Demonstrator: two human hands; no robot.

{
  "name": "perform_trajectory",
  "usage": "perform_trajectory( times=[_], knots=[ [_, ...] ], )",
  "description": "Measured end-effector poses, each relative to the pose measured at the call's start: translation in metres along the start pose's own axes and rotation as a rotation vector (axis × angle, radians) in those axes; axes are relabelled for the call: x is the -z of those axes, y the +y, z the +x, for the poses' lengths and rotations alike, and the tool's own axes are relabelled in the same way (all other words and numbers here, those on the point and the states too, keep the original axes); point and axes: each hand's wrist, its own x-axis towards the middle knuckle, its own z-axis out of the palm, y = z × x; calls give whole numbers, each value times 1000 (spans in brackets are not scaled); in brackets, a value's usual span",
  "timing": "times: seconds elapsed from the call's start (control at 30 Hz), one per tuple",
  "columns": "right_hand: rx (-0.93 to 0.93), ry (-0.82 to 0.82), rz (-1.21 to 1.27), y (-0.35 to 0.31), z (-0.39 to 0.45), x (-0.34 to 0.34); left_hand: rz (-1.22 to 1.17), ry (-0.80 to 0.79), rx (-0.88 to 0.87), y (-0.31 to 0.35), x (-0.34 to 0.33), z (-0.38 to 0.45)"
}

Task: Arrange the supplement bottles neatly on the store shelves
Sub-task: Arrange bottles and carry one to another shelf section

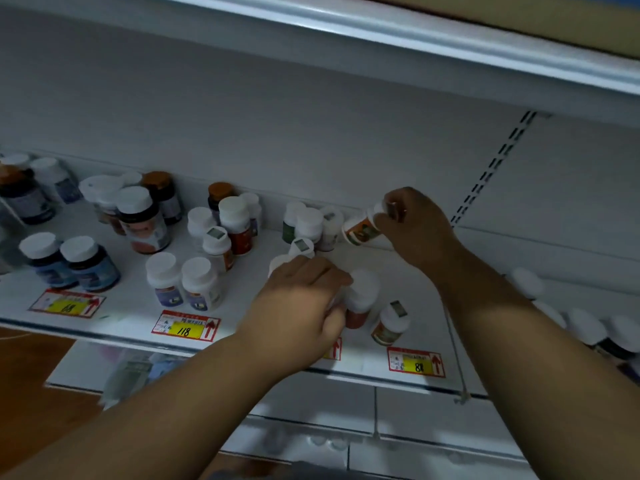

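Note:
Several supplement bottles with white caps stand in loose groups on a white store shelf (121, 317). My right hand (414, 226) holds a small white bottle with an orange and green label (360, 231) by its cap, tilted on its side above the shelf near the back wall. My left hand (301, 306) grips a white-capped bottle with a reddish label (362, 299) near the shelf's front. A similar bottle (391, 323) stands just right of it. A cluster of small bottles (308, 225) stands behind my left hand.
Larger dark blue bottles (72, 263) and brown-capped bottles (162, 195) stand at the left. Red and yellow price tags (187, 325) line the shelf's front edge. More white caps (568, 317) sit on the neighbouring shelf at right. Another shelf (415, 39) hangs overhead.

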Motion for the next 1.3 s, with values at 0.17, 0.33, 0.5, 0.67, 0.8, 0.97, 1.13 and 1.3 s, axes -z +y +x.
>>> perform_trajectory(
  times=[0.17, 0.33, 0.5, 0.67, 0.8, 0.97, 1.13, 1.3],
  knots=[
    [-5, 60, -3, 36, -39, 45, -83, -39, -139, 31, -22, 19],
    [-46, -5, -43, 72, -72, 58, 60, -15, -221, 57, -55, 36],
    [-61, -215, -26, 99, -96, 42, 342, -170, -221, 62, -74, 46],
    [1, -343, -66, 115, -112, 15, 488, -215, -227, 68, -86, 46],
    [8, -414, -17, 121, -115, 7, 501, -218, -224, 69, -90, 48],
    [16, -436, -5, 125, -113, 6, 495, -268, -197, 67, -97, 53],
    [18, -444, -4, 126, -114, 6, 467, -236, -202, 70, -93, 52],
    [65, -354, 30, 118, -117, 15, 330, -87, -211, 74, -83, 45]
  ],
)
